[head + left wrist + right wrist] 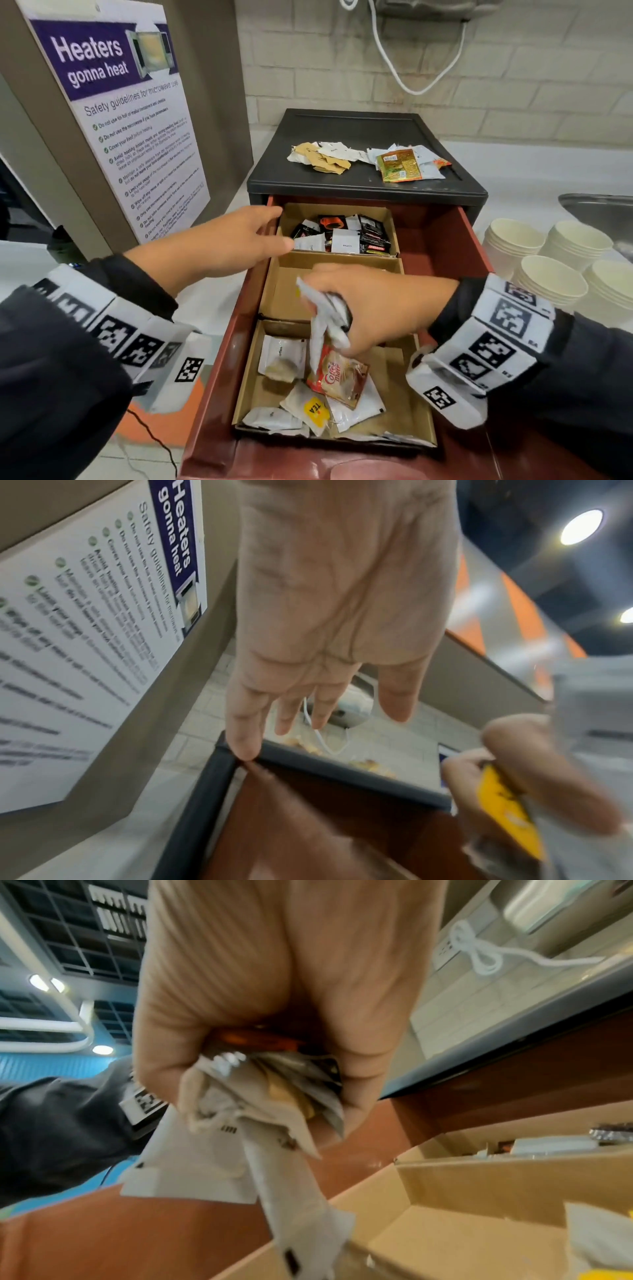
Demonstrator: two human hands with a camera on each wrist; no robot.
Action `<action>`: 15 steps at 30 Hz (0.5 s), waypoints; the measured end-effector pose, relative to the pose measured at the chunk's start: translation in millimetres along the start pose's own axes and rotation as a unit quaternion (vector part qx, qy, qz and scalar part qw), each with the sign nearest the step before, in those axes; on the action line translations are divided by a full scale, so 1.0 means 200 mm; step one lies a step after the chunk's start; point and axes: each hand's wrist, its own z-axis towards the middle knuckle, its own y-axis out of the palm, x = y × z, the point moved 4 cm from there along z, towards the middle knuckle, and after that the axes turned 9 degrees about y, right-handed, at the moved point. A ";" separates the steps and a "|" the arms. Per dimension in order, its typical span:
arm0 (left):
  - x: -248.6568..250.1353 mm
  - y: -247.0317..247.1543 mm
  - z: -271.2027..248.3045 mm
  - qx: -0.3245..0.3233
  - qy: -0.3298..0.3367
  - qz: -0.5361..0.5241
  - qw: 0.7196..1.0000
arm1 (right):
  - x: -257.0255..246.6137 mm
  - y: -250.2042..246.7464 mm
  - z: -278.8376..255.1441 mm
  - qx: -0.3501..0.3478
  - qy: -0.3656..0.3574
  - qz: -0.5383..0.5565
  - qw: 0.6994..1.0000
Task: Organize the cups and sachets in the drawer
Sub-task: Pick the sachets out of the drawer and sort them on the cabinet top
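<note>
The red drawer (442,240) stands pulled out of a black cabinet (352,137). Inside lie three cardboard trays: the far tray (337,210) holds dark and white sachets, the middle tray (284,294) is bare, the near tray (411,411) holds loose sachets, one marked TEA (315,407). My right hand (346,308) grips a bunch of sachets (260,1123) above the near tray, a Coffee-mate sachet (339,375) hanging lowest. My left hand (260,233) reaches with straight fingers (243,723) over the drawer's left wall, holding nothing. Paper cup stacks (551,270) stand right of the drawer.
Two heaps of sachets (370,161) lie on the cabinet top. A microwave safety poster (120,120) leans at the left. A white cable (404,68) hangs on the tiled wall. A steel sink rim (596,202) shows at the far right.
</note>
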 end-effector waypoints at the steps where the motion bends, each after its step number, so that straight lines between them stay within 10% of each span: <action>1: 0.02 -0.01 -0.01 0.009 0.006 -0.040 0.999 | 0.01 -0.04 -0.01 0.020 0.008 0.018 1.000; 7: 0.16 -0.01 -0.03 -0.012 0.038 -0.281 0.959 | 0.03 -0.27 -0.05 0.150 -0.002 0.161 0.976; 15: 0.28 0.00 0.05 -0.065 0.088 -0.327 0.939 | 0.09 -0.35 0.01 0.194 -0.059 0.411 0.889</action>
